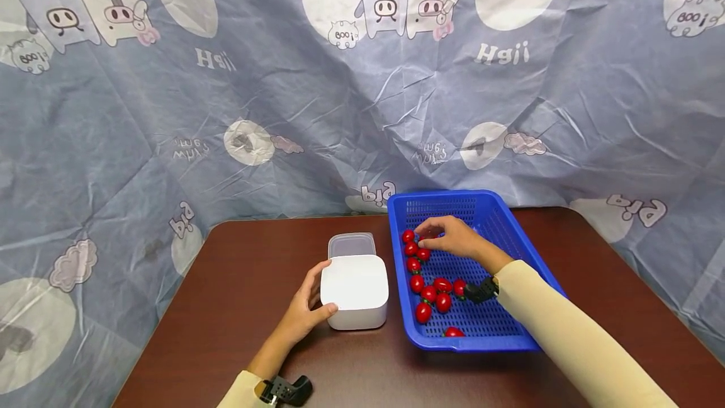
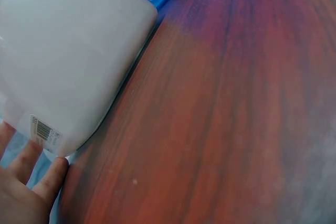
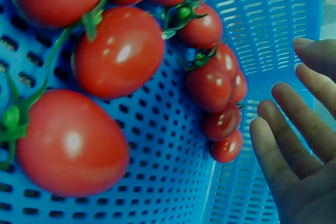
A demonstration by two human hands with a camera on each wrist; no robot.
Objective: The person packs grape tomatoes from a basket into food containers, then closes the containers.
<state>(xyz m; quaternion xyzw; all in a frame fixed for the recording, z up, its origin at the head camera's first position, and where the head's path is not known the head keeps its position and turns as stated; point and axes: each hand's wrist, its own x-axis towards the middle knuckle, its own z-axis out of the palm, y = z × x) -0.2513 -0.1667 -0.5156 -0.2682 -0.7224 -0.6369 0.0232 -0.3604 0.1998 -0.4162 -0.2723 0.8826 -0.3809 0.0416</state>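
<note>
Head view records one white container (image 1: 354, 291) left of one blue basket (image 1: 470, 344) bearing at least eleven red tomatoes (image 1: 443, 302), plus one translucent piece (image 1: 351, 244) beyond the container. The left hand (image 1: 303, 310) grips the container's left side between thumb and fingers; the right hand (image 1: 457, 239), fingers loosely open, hovers beside the far-left tomatoes. Only the left wrist view shows one barcode label (image 2: 46, 131) on the container.

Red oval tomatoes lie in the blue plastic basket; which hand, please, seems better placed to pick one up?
Probably the right hand, since its fingers are beside tomatoes in the basket, while the left hand holds the rounded white box.
</note>
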